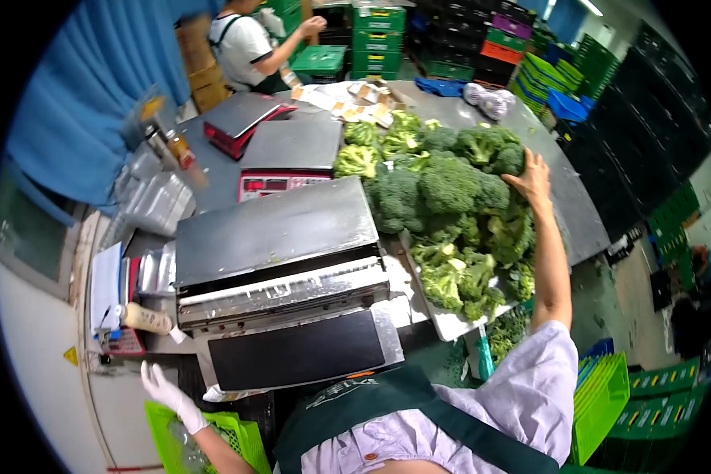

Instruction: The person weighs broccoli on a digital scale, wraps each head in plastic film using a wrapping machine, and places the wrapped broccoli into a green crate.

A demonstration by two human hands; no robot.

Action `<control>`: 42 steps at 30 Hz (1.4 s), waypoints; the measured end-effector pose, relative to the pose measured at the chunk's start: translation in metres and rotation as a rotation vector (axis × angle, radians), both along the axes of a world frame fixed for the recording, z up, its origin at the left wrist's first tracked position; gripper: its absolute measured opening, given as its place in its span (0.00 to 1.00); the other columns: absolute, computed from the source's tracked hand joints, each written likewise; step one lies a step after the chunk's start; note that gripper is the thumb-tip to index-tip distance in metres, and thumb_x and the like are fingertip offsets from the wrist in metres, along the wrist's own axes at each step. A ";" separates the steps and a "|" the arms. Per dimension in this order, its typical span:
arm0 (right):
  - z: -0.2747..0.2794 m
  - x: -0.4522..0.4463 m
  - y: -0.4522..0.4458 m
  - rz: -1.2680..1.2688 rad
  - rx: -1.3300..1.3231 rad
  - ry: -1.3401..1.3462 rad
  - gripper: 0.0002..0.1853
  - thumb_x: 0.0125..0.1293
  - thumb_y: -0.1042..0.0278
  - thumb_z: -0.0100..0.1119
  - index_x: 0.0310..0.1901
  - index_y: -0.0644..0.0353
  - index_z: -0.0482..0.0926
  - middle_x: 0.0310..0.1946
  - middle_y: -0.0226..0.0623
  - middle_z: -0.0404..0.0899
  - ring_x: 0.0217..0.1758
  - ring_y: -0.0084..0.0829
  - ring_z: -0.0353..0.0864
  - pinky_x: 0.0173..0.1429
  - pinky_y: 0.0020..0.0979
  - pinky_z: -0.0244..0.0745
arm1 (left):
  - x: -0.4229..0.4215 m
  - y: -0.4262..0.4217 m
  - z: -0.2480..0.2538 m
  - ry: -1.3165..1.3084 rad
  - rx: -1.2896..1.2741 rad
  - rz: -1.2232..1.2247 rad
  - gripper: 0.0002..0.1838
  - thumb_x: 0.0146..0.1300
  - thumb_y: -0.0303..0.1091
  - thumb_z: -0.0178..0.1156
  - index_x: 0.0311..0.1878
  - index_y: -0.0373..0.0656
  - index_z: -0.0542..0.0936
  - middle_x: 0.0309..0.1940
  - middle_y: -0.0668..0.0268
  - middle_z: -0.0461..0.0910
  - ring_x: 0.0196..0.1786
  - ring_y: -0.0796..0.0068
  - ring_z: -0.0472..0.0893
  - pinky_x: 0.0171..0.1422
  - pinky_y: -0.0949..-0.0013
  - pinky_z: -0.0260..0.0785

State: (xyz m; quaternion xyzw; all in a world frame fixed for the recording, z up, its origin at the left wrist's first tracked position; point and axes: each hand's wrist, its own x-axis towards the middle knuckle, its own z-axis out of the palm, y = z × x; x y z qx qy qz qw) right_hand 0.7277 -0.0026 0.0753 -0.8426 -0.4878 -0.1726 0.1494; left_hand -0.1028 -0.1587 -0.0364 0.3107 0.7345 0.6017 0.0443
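A large heap of broccoli lies on a white board at the right of the table. Against the heap's right side is my right hand, bare, with its fingers spread beside a broccoli head. My left hand, in a white glove, is low at the left with fingers apart and nothing in it. Beneath that hand stands a bright green basket with clear plastic inside. Between my hands sits a metal wrapping machine with a black plate at its front.
Two red scales stand behind the machine. Clear trays and a bottle are at the left. Purplish wrapped produce lies at the back. Another person stands beyond the table, near stacked green crates.
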 end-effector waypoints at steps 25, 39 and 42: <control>0.101 -0.223 0.107 0.820 0.203 0.672 0.30 0.42 0.65 0.62 0.53 0.63 0.74 0.48 0.42 0.79 0.54 0.35 0.76 0.57 0.32 0.70 | 0.093 0.053 0.047 -0.223 0.082 -0.325 0.18 0.62 0.24 0.53 0.56 0.35 0.71 0.53 0.62 0.73 0.55 0.71 0.72 0.62 0.69 0.62; -0.045 -0.355 0.291 0.938 0.076 0.314 0.34 0.35 0.61 0.71 0.51 0.57 0.73 0.46 0.49 0.75 0.52 0.50 0.73 0.54 0.41 0.72 | 0.168 0.091 0.074 0.126 -0.001 -0.583 0.17 0.54 0.20 0.57 0.49 0.36 0.74 0.52 0.58 0.73 0.54 0.66 0.73 0.56 0.68 0.66; -0.090 -0.359 0.307 1.005 0.187 0.002 0.38 0.34 0.65 0.71 0.54 0.54 0.69 0.59 0.43 0.65 0.62 0.51 0.61 0.63 0.43 0.65 | 0.179 0.083 0.069 0.175 -0.055 -0.597 0.16 0.53 0.22 0.58 0.47 0.37 0.75 0.50 0.57 0.75 0.53 0.62 0.74 0.56 0.66 0.66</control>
